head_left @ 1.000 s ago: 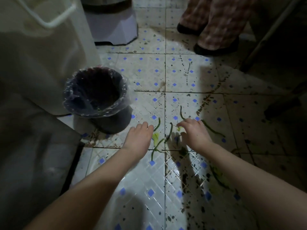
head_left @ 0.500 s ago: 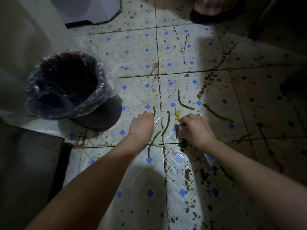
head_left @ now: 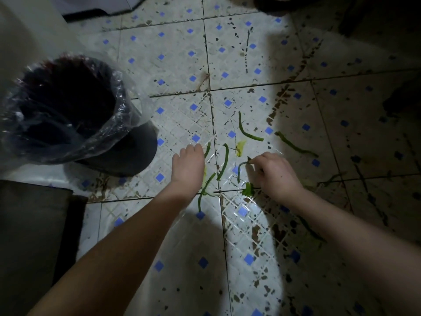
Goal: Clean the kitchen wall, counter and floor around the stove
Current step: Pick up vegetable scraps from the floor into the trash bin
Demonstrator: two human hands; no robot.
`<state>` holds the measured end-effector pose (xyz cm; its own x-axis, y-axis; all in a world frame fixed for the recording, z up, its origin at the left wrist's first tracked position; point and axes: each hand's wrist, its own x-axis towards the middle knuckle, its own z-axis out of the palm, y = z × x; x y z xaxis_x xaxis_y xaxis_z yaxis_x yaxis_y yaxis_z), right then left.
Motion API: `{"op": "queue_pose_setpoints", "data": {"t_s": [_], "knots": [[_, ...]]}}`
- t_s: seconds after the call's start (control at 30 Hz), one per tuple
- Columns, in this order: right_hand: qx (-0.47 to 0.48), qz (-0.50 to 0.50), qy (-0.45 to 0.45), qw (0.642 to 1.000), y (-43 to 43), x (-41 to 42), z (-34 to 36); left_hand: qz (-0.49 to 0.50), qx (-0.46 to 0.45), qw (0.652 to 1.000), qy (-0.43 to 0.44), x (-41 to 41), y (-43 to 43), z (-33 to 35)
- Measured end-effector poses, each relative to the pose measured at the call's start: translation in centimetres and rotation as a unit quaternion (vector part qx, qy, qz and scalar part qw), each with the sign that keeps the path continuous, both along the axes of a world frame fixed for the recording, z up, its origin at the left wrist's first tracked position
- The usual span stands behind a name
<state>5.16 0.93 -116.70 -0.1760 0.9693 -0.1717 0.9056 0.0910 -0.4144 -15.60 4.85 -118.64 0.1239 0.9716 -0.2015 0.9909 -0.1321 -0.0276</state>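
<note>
A bin stands on the floor at the left, with the left hand just right of it and the right hand further right. Vegetable strips lie on the floor between and beyond the hands. One curled strip hangs from the right hand's fingertips, and another strip seems to run partly under the left hand.

Both bare arms reached forward and down, side by side but apart, wrists straight. The left hand was palm-down, fingers loosely extended together, tips down at the floor. The right hand was curled, knuckles up, with thumb and forefinger pinching one end of a green strip.
</note>
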Motion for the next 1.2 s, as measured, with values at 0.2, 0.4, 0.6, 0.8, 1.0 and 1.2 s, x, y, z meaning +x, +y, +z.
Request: {"op": "queue_pose_setpoints", "data": {"t_s": [0.2,0.4,0.6,0.8,1.0,1.2], "knots": [[-0.017,0.006,-0.008,1.0,0.0,-1.1,0.2,-0.001,0.0,0.998,-0.067,-0.6,-3.9,-0.4],[-0.018,0.018,-0.016,1.0,-0.3,-1.5,0.5,0.045,-0.005,0.99,-0.132,-0.9,-5.5,-0.8],[-0.019,0.016,-0.005,1.0,-0.4,-1.5,0.7,0.024,-0.023,0.988,-0.151,0.0,-5.3,-0.8],[-0.018,0.005,-0.002,1.0,-0.7,-0.7,0.7,0.02,-0.027,0.991,-0.128,0.5,-5.1,-0.7],[-0.023,-0.009,0.004,1.0,-1.0,0.0,0.5,-0.007,-0.033,0.994,-0.108,0.4,-5.1,-0.2],[-0.029,-0.006,0.001,1.0,-1.1,-0.2,0.3,0.0,-0.063,0.987,-0.15,-0.4,-4.7,1.2]]}}
